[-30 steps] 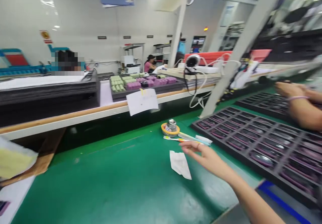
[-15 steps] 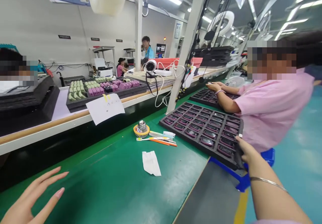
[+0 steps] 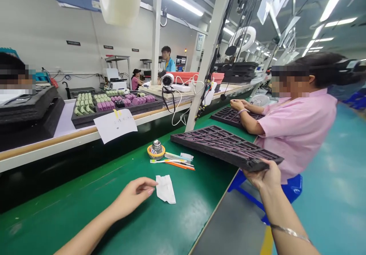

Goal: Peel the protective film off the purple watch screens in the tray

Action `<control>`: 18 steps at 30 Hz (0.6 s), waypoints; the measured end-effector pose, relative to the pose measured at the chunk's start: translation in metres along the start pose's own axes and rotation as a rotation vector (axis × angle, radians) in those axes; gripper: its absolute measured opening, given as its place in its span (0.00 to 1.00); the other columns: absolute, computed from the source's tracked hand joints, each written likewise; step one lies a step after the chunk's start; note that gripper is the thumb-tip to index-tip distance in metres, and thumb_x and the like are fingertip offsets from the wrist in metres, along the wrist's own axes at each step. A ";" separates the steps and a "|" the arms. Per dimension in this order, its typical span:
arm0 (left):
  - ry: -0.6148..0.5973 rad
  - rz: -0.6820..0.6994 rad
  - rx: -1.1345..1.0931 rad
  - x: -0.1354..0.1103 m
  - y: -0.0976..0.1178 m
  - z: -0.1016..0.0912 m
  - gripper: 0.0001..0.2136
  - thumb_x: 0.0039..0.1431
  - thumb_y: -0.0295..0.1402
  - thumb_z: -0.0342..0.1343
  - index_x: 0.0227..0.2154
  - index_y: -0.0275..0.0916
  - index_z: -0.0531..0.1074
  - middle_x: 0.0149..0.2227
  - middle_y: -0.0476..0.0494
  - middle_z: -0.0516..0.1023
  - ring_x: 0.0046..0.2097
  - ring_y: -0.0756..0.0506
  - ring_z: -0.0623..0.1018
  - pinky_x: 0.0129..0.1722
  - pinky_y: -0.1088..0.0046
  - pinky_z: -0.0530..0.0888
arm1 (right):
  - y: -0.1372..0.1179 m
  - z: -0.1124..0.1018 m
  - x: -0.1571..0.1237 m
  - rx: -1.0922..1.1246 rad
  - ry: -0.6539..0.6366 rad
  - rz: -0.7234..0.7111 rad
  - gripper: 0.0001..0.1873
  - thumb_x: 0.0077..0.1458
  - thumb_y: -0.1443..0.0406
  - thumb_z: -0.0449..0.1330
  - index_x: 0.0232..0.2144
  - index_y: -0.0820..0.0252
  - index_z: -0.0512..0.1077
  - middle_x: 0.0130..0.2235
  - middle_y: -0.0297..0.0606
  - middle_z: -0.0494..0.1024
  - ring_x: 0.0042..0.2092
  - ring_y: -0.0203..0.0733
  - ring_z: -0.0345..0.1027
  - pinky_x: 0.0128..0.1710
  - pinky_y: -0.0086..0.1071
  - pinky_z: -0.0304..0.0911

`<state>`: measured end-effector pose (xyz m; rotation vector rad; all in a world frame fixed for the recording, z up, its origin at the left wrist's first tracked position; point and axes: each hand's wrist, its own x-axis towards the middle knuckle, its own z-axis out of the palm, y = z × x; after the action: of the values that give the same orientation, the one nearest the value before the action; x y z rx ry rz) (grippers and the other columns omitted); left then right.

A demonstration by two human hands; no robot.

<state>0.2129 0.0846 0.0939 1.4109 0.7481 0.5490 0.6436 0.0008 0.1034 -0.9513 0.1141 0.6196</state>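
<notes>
Beyond the left fingers (image 3: 147, 181) I see a grey wall (image 3: 71, 22); right of the right fingers (image 3: 253, 176) spreads teal floor (image 3: 331, 171), with strip lights (image 3: 336, 0) high above.

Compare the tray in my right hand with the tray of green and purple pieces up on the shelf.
The held tray is tilted, while the shelf tray lies flat on the shelf.
The held tray is gripped at its near end by your right hand; no hand touches the shelf tray.
The held tray shows purple edges in its grid; the shelf tray carries rows of green pieces and purple pieces.
Both are dark.
</notes>
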 end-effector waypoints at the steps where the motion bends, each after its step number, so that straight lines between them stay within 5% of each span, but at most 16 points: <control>1: -0.017 0.002 -0.047 0.011 -0.002 0.012 0.21 0.47 0.45 0.71 0.41 0.38 0.80 0.48 0.36 0.80 0.53 0.35 0.78 0.61 0.53 0.68 | 0.005 -0.005 -0.004 0.012 -0.001 0.009 0.14 0.68 0.58 0.55 0.47 0.63 0.72 0.43 0.38 0.77 0.38 0.37 0.74 0.37 0.34 0.73; 7: -0.122 -0.084 -0.357 0.075 -0.015 0.078 0.31 0.45 0.48 0.72 0.49 0.35 0.73 0.54 0.28 0.75 0.49 0.37 0.81 0.56 0.53 0.73 | 0.034 -0.036 -0.031 0.007 -0.068 0.059 0.05 0.55 0.65 0.56 0.31 0.58 0.71 0.26 0.31 0.76 0.26 0.38 0.72 0.23 0.30 0.68; 10: -0.149 -0.086 -0.504 0.105 -0.019 0.102 0.29 0.47 0.51 0.69 0.45 0.35 0.71 0.54 0.29 0.75 0.50 0.38 0.81 0.56 0.56 0.74 | 0.048 -0.053 -0.045 -0.017 -0.114 0.084 0.08 0.48 0.65 0.59 0.33 0.56 0.73 0.28 0.31 0.80 0.28 0.40 0.75 0.28 0.32 0.72; 13: -0.135 -0.065 -0.590 0.125 -0.023 0.114 0.28 0.48 0.51 0.69 0.45 0.37 0.70 0.50 0.33 0.78 0.50 0.40 0.80 0.55 0.60 0.74 | 0.057 -0.071 -0.048 -0.077 -0.150 0.161 0.14 0.50 0.58 0.61 0.38 0.56 0.75 0.32 0.37 0.83 0.33 0.46 0.78 0.36 0.41 0.76; 18: -0.084 -0.079 -0.632 0.131 -0.037 0.121 0.31 0.40 0.36 0.72 0.48 0.42 0.66 0.48 0.42 0.78 0.45 0.45 0.79 0.50 0.65 0.74 | 0.044 -0.092 -0.017 -0.164 -0.032 0.131 0.22 0.58 0.51 0.55 0.47 0.57 0.75 0.45 0.47 0.83 0.49 0.56 0.77 0.50 0.54 0.74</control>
<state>0.3862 0.0967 0.0391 0.8084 0.4968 0.5943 0.6214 -0.0606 0.0230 -1.0981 0.0985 0.7735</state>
